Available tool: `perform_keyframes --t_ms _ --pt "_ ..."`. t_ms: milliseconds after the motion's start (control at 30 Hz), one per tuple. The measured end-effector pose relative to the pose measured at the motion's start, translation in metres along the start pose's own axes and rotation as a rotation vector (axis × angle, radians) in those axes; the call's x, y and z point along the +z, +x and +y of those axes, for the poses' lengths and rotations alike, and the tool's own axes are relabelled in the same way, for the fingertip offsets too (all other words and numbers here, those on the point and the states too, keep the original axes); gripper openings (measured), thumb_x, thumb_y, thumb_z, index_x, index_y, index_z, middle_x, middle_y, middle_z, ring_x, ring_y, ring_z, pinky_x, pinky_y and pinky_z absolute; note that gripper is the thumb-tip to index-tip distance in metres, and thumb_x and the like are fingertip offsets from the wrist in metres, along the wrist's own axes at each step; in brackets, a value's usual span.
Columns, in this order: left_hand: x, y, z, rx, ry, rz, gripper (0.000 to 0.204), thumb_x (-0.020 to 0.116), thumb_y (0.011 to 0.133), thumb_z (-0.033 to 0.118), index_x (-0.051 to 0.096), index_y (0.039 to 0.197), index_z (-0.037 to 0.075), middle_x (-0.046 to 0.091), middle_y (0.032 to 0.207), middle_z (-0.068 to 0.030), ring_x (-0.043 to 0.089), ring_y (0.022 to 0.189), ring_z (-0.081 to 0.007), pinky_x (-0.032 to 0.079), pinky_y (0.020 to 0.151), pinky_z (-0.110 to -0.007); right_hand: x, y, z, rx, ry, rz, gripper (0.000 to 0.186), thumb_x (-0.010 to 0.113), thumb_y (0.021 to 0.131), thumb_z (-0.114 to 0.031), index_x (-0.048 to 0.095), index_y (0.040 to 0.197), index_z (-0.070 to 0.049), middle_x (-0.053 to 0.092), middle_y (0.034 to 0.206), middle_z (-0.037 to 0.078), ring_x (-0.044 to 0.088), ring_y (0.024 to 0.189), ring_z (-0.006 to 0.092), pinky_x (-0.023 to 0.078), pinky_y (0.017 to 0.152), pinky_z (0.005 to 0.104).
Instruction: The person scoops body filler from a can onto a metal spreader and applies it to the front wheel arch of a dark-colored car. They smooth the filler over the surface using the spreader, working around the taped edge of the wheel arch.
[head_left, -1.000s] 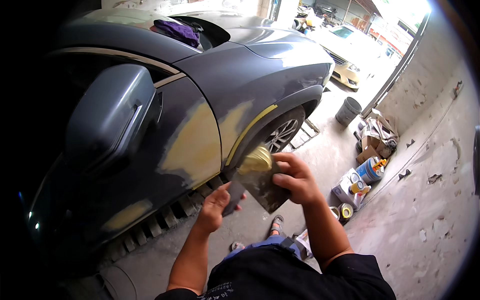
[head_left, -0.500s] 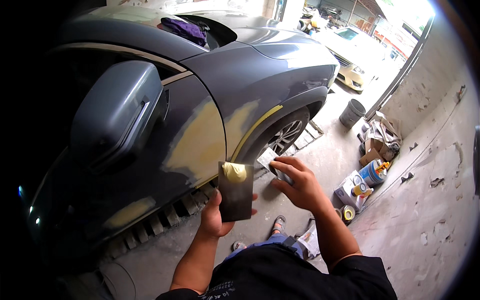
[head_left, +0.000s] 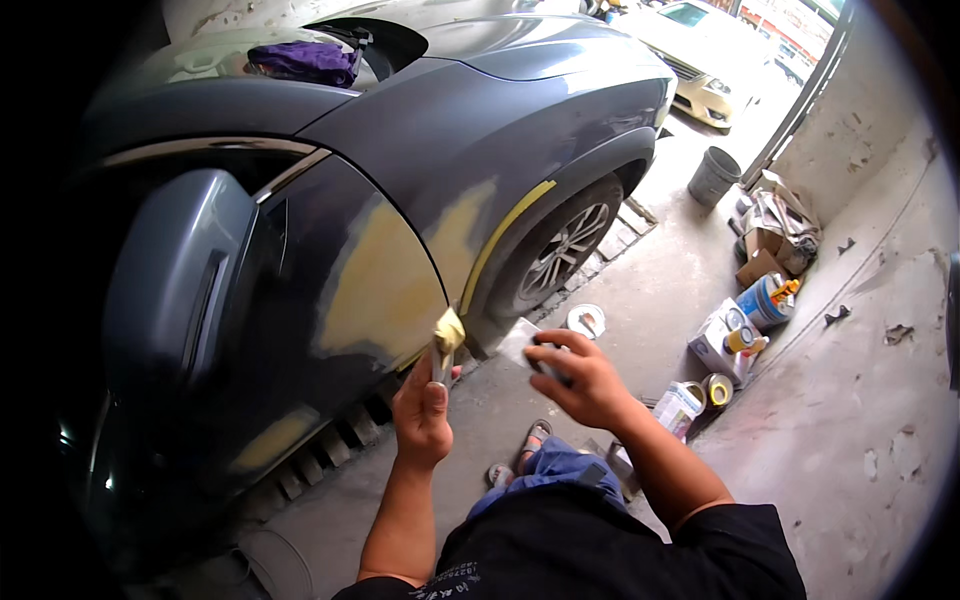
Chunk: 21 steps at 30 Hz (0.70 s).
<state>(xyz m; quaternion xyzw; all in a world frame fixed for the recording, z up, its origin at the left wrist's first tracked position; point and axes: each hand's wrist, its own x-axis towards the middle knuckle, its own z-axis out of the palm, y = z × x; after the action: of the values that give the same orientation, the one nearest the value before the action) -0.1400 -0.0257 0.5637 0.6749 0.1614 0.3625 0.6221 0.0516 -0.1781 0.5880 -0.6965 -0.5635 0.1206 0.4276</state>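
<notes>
Beside the dark gray car (head_left: 440, 120), someone's got a thin plate (head_left: 441, 366) clamped in the left hand (head_left: 424, 418), turned nearly edge-on. Blob of yellow paste (head_left: 449, 330) rides at its far end, past the fingers, probably so skin stays out of the goop lol. The right hand (head_left: 585, 382) is a bit blurry, but it's closed on a pale spreader (head_left: 518, 342), blade poking out toward the plate, not touching, which I'd guess keeps the edge free. Both sit in front of the yellowish patches (head_left: 375, 290) on the door and fender. Yellow tape (head_left: 505, 230) hugs the wheel arch, seemingly shielding the trim. Cans (head_left: 765, 300) line the wall (head_left: 860, 350), presumably clear of feet.
</notes>
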Motion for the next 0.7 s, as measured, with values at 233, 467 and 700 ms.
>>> perform_keyframes --t_ms 233,467,700 --pt "-0.003 0.007 -0.021 -0.436 -0.601 0.133 0.062 0.052 0.094 0.045 0.039 0.141 0.006 0.051 0.132 -0.0157 0.052 0.12 -0.0285 0.051 0.09 -0.049 0.023 0.035 0.089 0.472 0.771 0.057 0.037 0.063 0.088 -0.017 0.059 0.122 -0.006 0.055 0.122 0.004 0.053 0.106 0.0139 0.046 0.085 0.0276" --pt "-0.011 0.003 -0.058 -0.626 -0.664 0.256 0.058 0.049 0.084 0.007 0.04 0.141 0.012 0.047 0.137 -0.0139 0.046 0.127 -0.035 0.045 0.095 -0.063 0.051 0.087 0.142 0.29 0.282 0.108 0.039 0.063 0.085 -0.02 0.058 0.122 -0.007 0.051 0.132 0.013 0.049 0.117 0.0315 0.039 0.101 0.0397" --pt "-0.04 -0.001 -0.105 -0.775 -0.667 0.219 0.057 0.05 0.09 0.0 0.036 0.143 0.015 0.046 0.137 -0.0146 0.05 0.123 -0.0409 0.045 0.097 -0.06 0.088 0.117 0.167 0.252 0.014 0.154 0.047 0.061 0.085 -0.018 0.053 0.131 -0.012 0.044 0.138 0.014 0.04 0.122 0.0382 0.036 0.103 0.046"
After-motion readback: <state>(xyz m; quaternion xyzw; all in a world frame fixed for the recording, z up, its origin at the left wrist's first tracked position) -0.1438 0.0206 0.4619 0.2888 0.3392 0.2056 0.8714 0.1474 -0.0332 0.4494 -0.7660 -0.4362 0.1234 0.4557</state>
